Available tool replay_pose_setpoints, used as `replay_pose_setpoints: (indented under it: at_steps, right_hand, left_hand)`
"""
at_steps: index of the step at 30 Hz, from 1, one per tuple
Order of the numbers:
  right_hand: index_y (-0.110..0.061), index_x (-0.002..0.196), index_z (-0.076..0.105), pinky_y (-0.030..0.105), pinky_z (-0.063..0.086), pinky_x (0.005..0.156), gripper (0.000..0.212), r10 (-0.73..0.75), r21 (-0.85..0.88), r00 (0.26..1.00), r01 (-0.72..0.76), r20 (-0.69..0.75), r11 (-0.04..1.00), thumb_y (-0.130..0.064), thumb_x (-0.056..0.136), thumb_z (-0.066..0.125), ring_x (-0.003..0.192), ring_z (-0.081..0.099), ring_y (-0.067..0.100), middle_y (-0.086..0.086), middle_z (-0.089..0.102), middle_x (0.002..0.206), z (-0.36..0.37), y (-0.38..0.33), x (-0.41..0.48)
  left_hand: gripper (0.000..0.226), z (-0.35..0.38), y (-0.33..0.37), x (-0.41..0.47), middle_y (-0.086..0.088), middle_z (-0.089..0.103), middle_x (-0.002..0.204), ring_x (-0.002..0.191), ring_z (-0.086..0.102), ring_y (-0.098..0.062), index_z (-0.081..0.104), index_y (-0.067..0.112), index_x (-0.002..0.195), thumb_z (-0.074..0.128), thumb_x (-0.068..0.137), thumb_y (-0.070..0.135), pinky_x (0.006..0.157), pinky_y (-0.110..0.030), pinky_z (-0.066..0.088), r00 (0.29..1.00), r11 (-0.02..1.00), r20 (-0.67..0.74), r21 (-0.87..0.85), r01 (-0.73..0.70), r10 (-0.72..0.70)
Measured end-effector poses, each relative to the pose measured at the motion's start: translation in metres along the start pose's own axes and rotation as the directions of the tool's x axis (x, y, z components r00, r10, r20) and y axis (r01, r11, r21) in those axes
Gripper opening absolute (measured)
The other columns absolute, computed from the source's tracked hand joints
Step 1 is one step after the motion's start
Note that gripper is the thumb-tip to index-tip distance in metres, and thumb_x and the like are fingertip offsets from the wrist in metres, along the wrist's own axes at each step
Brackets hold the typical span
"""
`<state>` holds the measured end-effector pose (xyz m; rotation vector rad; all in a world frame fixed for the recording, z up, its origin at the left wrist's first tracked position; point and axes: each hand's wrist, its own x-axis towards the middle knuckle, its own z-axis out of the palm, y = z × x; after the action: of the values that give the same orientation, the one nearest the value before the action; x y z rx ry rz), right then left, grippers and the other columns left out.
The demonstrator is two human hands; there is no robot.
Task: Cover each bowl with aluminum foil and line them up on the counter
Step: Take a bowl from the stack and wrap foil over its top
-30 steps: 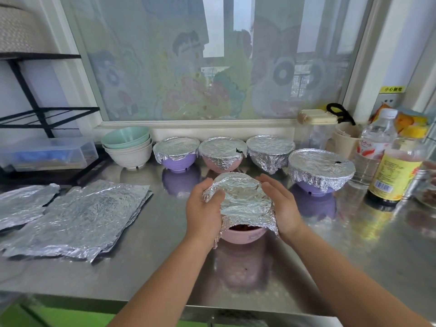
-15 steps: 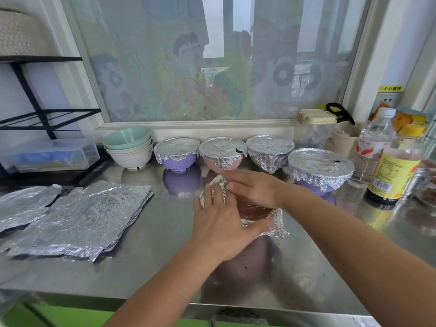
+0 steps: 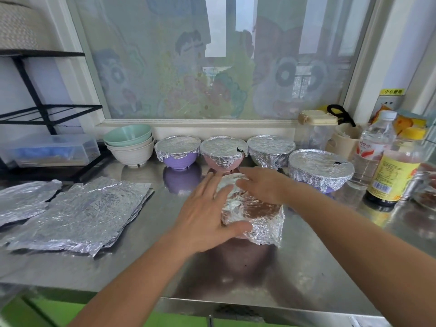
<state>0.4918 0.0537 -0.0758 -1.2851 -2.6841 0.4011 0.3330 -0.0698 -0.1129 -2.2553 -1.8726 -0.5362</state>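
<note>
Just below the centre of the frame, on the steel surface (image 3: 236, 279), sits the pink bowl (image 3: 238, 236) under a crumpled foil sheet (image 3: 257, 215). Foil is thin, light and tears easily; I judge it wants pressing down around the rim, not pulling, and the bowl is best lifted by its sides below the skirt. The left hand (image 3: 203, 220) lies flat and spread against the foil's near-left side, thumb along the lower edge. The right hand (image 3: 262, 185) rests open over the far edge, fingers extended, gripping nothing. The bowl's rim, its contents and the foil's far side are hidden. Behind, in mid-frame, four covered bowls (image 3: 271, 147) stand in a rough row; two show small dark tears. Spare foil sheets (image 3: 82, 215) lie at left. Stacked uncovered bowls (image 3: 129, 147) stand at the row's left end.
</note>
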Motion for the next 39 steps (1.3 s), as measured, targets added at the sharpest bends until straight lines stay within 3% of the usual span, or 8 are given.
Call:
replay_pose_setpoints:
  at_steps: [4,8,15,19,25,31,35,39]
  right_hand:
    - [-0.030,0.154,0.022,0.043,0.016,0.120,0.058,-0.114,-0.091,0.992,0.109,-0.058,0.990,-0.053,0.101,0.032,0.149,0.017,0.018,-0.002,0.020,0.162,-0.008,0.005,0.003]
    - [-0.030,0.154,0.019,0.046,0.014,0.121,0.076,-0.225,-0.118,0.969,0.237,0.104,0.964,-0.067,0.087,0.015,0.150,0.007,0.013,-0.004,0.015,0.163,0.008,0.010,0.015]
    - [-0.016,0.148,0.036,0.049,0.026,0.115,0.096,-0.057,-0.170,0.998,0.063,0.041,0.984,-0.065,0.072,0.002,0.148,0.017,0.019,0.001,0.025,0.160,0.025,0.016,0.017]
    - [-0.008,0.137,0.051,0.041,0.035,0.109,0.051,-0.049,0.194,0.999,0.048,-0.003,0.980,-0.040,0.101,0.037,0.131,0.043,0.029,0.011,0.048,0.141,0.006,0.013,0.001]
    - [-0.021,0.136,0.057,0.029,0.030,0.106,0.040,0.206,0.868,0.964,0.046,-0.169,0.495,-0.034,0.098,0.055,0.130,0.049,0.014,-0.005,0.056,0.137,0.037,0.031,-0.007]
    - [-0.018,0.105,0.069,0.050,0.045,0.102,0.029,0.343,0.996,0.939,0.057,-0.030,-0.069,-0.035,0.081,0.071,0.106,0.065,0.035,0.011,0.069,0.105,0.059,0.034,-0.002]
    - [-0.026,0.102,0.070,0.051,0.045,0.102,0.038,0.416,1.000,0.909,0.005,-0.012,0.020,-0.050,0.072,0.076,0.110,0.064,0.033,0.008,0.067,0.115,0.061,0.036,-0.001]
    - [-0.012,0.120,0.067,0.047,0.043,0.103,0.063,0.418,0.923,0.907,-0.121,-0.046,0.366,-0.060,0.080,0.058,0.112,0.062,0.036,0.015,0.068,0.118,0.036,0.035,-0.004]
  left_hand:
    - [0.087,-0.016,0.022,0.012,-0.006,0.029,0.156,0.144,0.021,-0.024,0.034,0.023,0.145,0.028,0.079,0.079,0.116,-0.043,0.022,0.929,0.899,0.079,-0.235,0.371,-0.362]
    - [0.088,-0.005,0.074,0.035,-0.025,0.016,0.156,0.146,0.008,-0.037,0.021,0.000,0.149,0.024,0.092,0.067,0.118,-0.050,0.010,0.867,0.869,0.104,-0.029,0.493,-0.488]
    - [0.122,0.015,0.058,0.028,-0.025,0.012,0.158,0.147,0.004,-0.034,0.023,-0.002,0.149,-0.014,0.066,0.080,0.119,-0.047,0.007,0.867,0.869,0.051,0.026,0.495,-0.495]
    - [0.102,0.010,0.036,0.024,-0.019,0.014,0.158,0.146,0.012,-0.030,0.030,0.009,0.148,0.007,0.080,0.081,0.117,-0.041,0.014,0.905,0.901,0.050,-0.085,0.425,-0.422]
    - [0.046,0.023,0.011,0.027,-0.005,0.051,0.125,0.117,0.053,-0.025,0.055,0.017,0.128,0.046,0.096,0.048,0.104,-0.043,0.042,0.834,0.625,0.010,-0.657,0.422,-0.552]
    - [0.028,0.031,0.011,0.028,-0.009,0.062,0.114,0.112,0.054,-0.024,0.062,0.009,0.116,0.043,0.101,0.020,0.095,-0.035,0.042,0.766,0.564,-0.079,-0.725,0.396,-0.638]
    - [0.040,0.024,0.014,0.029,-0.011,0.051,0.138,0.127,0.046,-0.027,0.046,0.006,0.137,0.040,0.102,0.024,0.104,-0.033,0.035,0.751,0.549,-0.009,-0.688,0.474,-0.660]
    - [0.030,0.024,0.007,0.031,-0.023,0.062,0.111,0.107,0.056,-0.040,0.055,0.002,0.106,0.038,0.100,0.026,0.089,-0.046,0.046,0.780,0.587,0.031,-0.640,0.496,-0.625]
